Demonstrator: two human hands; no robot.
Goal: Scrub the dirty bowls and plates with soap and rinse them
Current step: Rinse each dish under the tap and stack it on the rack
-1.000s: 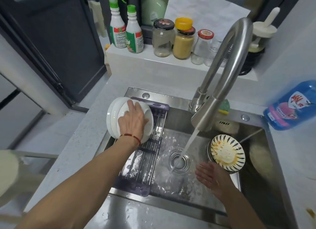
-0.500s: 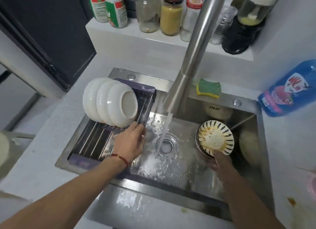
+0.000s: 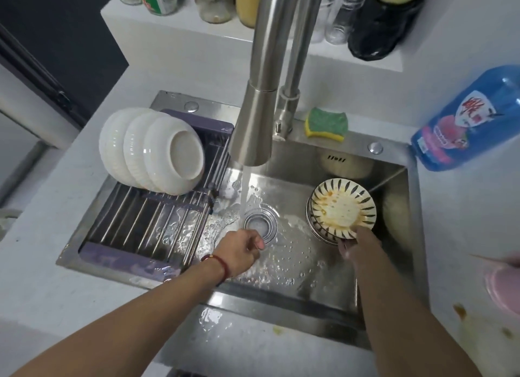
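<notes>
- White ribbed bowls (image 3: 157, 149), three of them, are leaning on edge on the steel roll-up drying rack (image 3: 146, 222) over the sink's left side; they are looking clean, so the white set is probably finished.
- Left hand (image 3: 240, 250) is hovering just beside the drain (image 3: 260, 224), fingers loosely curled, holding nothing; a red cord is showing at the wrist.
- Water is running from the steel faucet (image 3: 253, 129) straight down beside the drain, so rinsing is available right away.
- Green-and-yellow sponge (image 3: 326, 123) is sitting on the sink ledge (image 3: 394, 154) behind the faucet, untouched, well apart from both hands.
- Right hand (image 3: 356, 247) is gripping the near rim of the top striped dish (image 3: 342, 209), tilting it up off the stack of striped dishes (image 3: 318, 227) in the basin's right part.
- Striped dish is showing a cream centre, dark radial stripes on the rim and orange-brown sauce smears; it is clearly dirty.
- Step in hand, by my reading: picking up the next dirty dish.
- Next move is likely calling for the free left hand to fetch the sponge, plus soap from the blue dish-soap bottle (image 3: 467, 120) on the counter at right, then scrubbing the smears and rinsing.
</notes>
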